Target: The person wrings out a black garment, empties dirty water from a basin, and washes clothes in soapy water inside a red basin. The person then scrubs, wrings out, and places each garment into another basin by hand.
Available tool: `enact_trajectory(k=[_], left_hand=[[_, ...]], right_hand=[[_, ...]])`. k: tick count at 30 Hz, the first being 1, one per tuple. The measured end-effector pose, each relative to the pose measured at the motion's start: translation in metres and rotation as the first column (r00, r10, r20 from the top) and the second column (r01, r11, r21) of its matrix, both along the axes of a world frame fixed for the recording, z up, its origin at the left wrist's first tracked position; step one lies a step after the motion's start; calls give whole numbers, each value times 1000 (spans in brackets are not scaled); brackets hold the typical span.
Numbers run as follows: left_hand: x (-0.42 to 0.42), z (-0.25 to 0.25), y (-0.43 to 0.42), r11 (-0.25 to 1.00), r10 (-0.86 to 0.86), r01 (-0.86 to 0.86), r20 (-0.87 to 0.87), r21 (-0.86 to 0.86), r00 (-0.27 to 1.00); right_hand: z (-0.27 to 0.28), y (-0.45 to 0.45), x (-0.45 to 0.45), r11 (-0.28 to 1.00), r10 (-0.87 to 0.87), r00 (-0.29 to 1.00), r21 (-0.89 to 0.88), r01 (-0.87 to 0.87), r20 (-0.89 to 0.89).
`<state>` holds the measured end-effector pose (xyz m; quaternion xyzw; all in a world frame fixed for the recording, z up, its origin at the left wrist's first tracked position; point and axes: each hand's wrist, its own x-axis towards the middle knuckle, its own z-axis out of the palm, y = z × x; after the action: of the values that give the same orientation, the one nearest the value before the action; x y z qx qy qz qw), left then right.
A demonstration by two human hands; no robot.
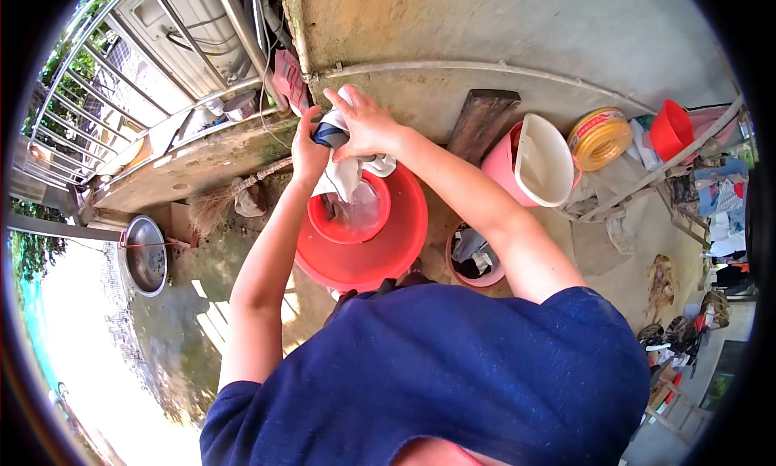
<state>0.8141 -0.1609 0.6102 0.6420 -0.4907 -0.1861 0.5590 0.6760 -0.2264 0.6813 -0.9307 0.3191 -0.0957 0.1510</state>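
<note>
A wet-looking white cloth (346, 178) with a dark blue band hangs bunched from my hands over a small red basin (317, 223). This basin sits in a larger red basin (404, 240) and has cloudy liquid in it. My left hand (308, 149) is closed on the cloth's left side by the dark band. On the other side, my right hand (368, 126) grips the cloth with thumb and fingers, some fingers stretched upward. The cloth's lower end drapes at the small basin's rim.
At right stand a pink bucket (504, 163) with a cream container, a coiled yellow hose (602, 139) and a red pail (672, 130). A tub of dark clothes (471, 252) is near my right arm. A metal basin (146, 256) and straw broom (214, 207) lie left.
</note>
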Motion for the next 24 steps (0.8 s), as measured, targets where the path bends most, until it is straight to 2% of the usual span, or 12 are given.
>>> enact_trajectory(k=[2,4,5,8,9,10,13,15,18,20,22,24], left_hand=[[0,17,3,998,-41,43,-39,39,998],[3,30,5,992,-125,126,-211,-6,970],[11,33,4,976,-208,217,-277,4,938],[26,68,27,884,-381,397,-110,247,918],[34,75,36,774,-483,585,-370,244,794],[45,82,45,737,-568,593,-178,325,803],[92,47,59,723,-491,617,-397,311,775],[106,2,56,725,217,188,-478,663,851],[71,-57,52,600,526,303,-651,740,548],[50,-79,49,568,528,602,-810,561,256],[29,-98,41,772,159,634,-980,47,-120],[10,-107,38,892,-44,421,-957,-166,-286]], right_hand=[[-2,-13,9,995,36,998,95,-31,-50],[-9,-19,20,916,217,913,253,-313,344],[0,-11,17,911,217,894,249,-330,392],[-18,-9,22,922,171,894,253,-294,414],[-35,-13,23,922,134,844,248,-299,519],[-34,-16,21,920,134,846,253,-300,515],[-34,-21,16,875,103,933,415,-250,346],[-35,-19,21,876,194,903,346,-335,384],[-24,-15,30,825,319,827,295,-483,463],[-14,-9,37,770,383,750,263,-582,539],[-17,7,46,755,388,695,224,-617,605],[-33,27,55,726,313,624,243,-644,716]])
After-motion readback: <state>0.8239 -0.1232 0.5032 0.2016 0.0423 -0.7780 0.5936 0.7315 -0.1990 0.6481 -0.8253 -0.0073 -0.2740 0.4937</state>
